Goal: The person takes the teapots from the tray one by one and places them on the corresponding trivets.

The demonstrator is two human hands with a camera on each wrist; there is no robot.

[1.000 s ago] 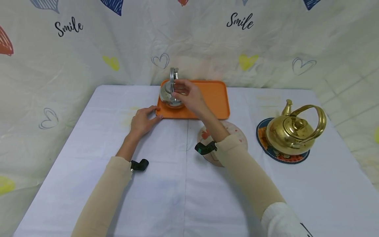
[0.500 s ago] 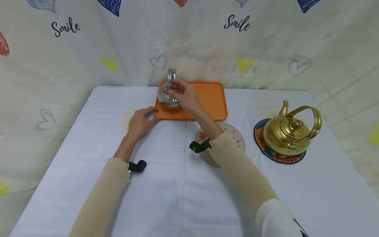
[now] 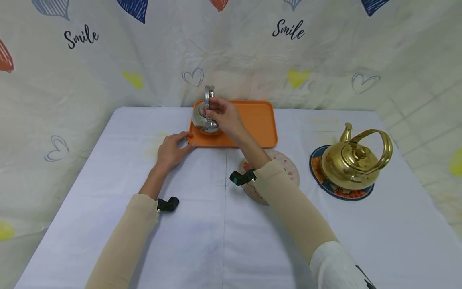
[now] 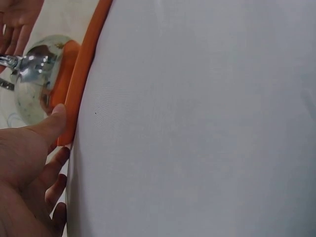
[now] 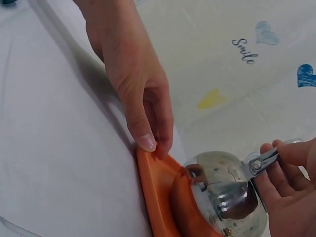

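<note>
A small shiny silver kettle [image 3: 199, 119] stands upright at the left end of an orange tray [image 3: 256, 120]. My right hand [image 3: 226, 117] holds the kettle's raised handle, with the thumb on the near side and the fingers behind, as the right wrist view shows. My left hand [image 3: 169, 151] pinches the tray's front left corner between thumb and fingers. In the left wrist view the thumb lies over the tray rim [image 4: 79, 94], close by the kettle's round body [image 4: 37, 94]. Part of the kettle is hidden behind my right hand in the head view.
A gold kettle [image 3: 351, 166] stands on a round patterned mat [image 3: 319, 168] at the right. Below my right forearm lies a round pale mat [image 3: 288, 170] with red marks. A white cloth [image 3: 191, 241] covers the table, and a printed curtain [image 3: 245, 52] hangs behind it.
The camera view has shifted slightly. Both hands keep their places on the kettle handle and tray corner; otherwise almost nothing differs.
</note>
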